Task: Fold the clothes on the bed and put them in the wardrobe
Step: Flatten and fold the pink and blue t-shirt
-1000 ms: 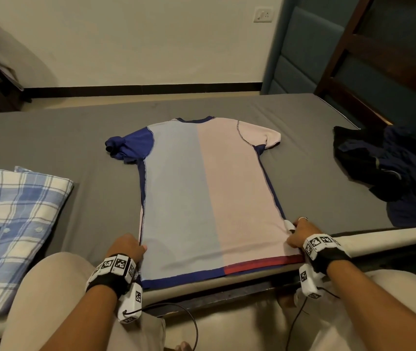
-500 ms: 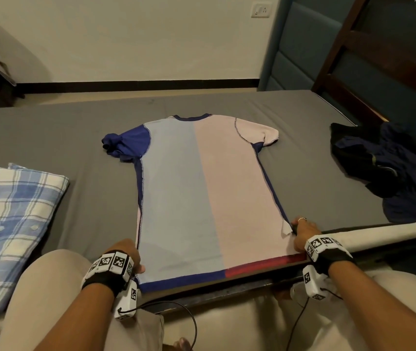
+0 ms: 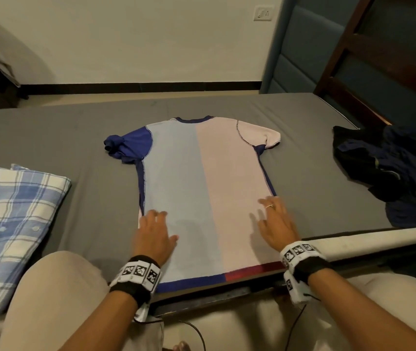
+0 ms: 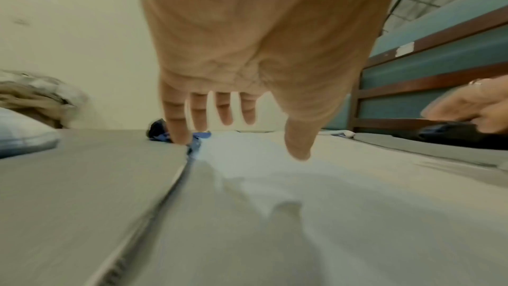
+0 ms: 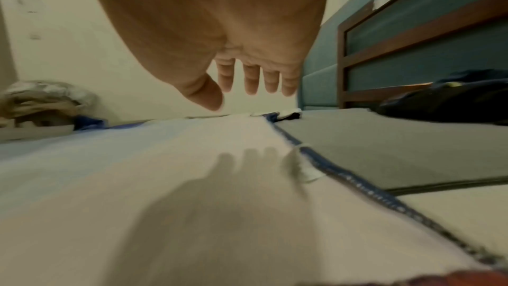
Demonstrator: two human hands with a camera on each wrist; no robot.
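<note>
A T-shirt (image 3: 202, 188), half light blue and half pale pink with a dark blue left sleeve, lies spread flat on the grey bed (image 3: 75, 138), inside out, collar far from me. My left hand (image 3: 155, 231) hovers flat and open over its lower left part, fingers spread (image 4: 225, 112). My right hand (image 3: 275, 224), wearing a ring, hovers open over the lower right part near the side seam (image 5: 288, 136). Neither hand holds cloth. In the wrist views the shirt (image 4: 274, 182) (image 5: 165, 182) lies just beneath the palms.
A folded blue-and-white plaid shirt (image 3: 12, 224) lies at the bed's left. A heap of dark navy clothes (image 3: 389, 173) sits at the right. A wooden frame with teal panels (image 3: 379, 59) stands behind it. My knees press against the bed's near edge.
Both hands have let go of the shirt's lower corners and moved forward over the fabric with fingers spread. The shirt stays spread flat.
</note>
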